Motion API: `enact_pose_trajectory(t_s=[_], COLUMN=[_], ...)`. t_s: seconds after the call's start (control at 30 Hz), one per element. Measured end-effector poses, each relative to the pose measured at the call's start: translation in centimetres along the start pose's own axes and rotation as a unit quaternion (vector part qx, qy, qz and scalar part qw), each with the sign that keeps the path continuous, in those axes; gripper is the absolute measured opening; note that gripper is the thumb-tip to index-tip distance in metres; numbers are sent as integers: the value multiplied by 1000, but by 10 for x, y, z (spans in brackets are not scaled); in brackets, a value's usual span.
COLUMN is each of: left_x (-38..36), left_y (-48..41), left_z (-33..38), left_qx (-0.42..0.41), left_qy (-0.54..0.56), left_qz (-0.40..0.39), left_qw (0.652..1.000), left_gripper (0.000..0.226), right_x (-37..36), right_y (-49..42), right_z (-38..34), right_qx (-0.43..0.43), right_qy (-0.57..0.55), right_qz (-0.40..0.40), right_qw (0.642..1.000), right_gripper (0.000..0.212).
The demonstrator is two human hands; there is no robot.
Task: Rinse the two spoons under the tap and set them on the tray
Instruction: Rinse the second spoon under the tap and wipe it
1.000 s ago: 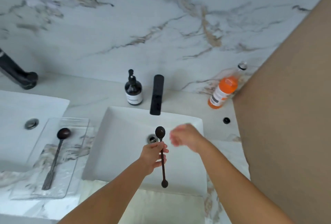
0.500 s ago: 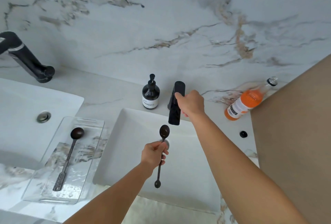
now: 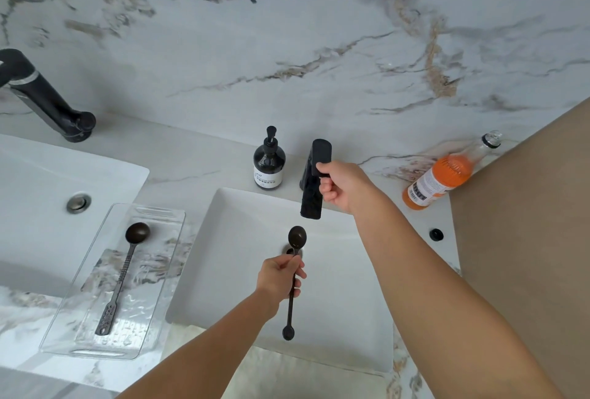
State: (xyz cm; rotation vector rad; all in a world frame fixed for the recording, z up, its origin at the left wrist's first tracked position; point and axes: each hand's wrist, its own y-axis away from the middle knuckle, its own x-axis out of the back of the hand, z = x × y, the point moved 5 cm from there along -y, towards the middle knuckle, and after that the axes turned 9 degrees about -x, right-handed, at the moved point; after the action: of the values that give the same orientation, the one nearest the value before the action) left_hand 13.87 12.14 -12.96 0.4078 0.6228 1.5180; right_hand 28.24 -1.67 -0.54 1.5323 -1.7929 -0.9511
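The left hand (image 3: 281, 277) is closed around the stem of a dark spoon (image 3: 295, 266), gripping it just below the bowl. The spoon's long axis runs away from the body: bowl forward, small round end pointing back toward the person. The bowl sits just ahead of the left fingers, over the drain of the white sink (image 3: 242, 258), and directly short of the spout of the black tap (image 3: 311, 197).

The right hand (image 3: 343, 189) is ahead and to the right of the left one, thumb and fingers pinched on the tap's flat lever (image 3: 321, 156). No water shows at the spout. My reading is that the lever must be worked before the rinse starts, and the bowl needs only a slight push forward to lie under the stream.

Well off to the left of the left hand, the second spoon (image 3: 123, 274) lies flat in the clear tray (image 3: 166, 216), bowl away, perforated handle nearer. A soap dispenser (image 3: 269, 164) stands just left of the tap; an orange bottle (image 3: 447, 175) lies beyond the right hand.
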Motion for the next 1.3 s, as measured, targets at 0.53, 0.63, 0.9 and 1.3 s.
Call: enact_pose_trajectory(t_s=[0.53,0.63,0.9,1.3], left_x=[-12,-13,-11,-12], left_y=[-1,0,6,6], left_z=[13,13,12,28], left_qx=[-9,-5,0,-52], left_qy=[-14,-14,-5,-55], left_qz=[-14,-13,-1,-31], left_qw=[1000,1000,1000,997], left_gripper=[25,25,24,29], right_x=[2,1,54,-1], right_y=[12,14,-3,-20], right_z=[-12,-14,45,137], right_qx=[43,53,58,-8], right_qy=[-56,-69,-44,-31], right_qz=[-6,-6,204,-62], right_qw=[997,996,976,998], right_gripper=[15,13,17,9])
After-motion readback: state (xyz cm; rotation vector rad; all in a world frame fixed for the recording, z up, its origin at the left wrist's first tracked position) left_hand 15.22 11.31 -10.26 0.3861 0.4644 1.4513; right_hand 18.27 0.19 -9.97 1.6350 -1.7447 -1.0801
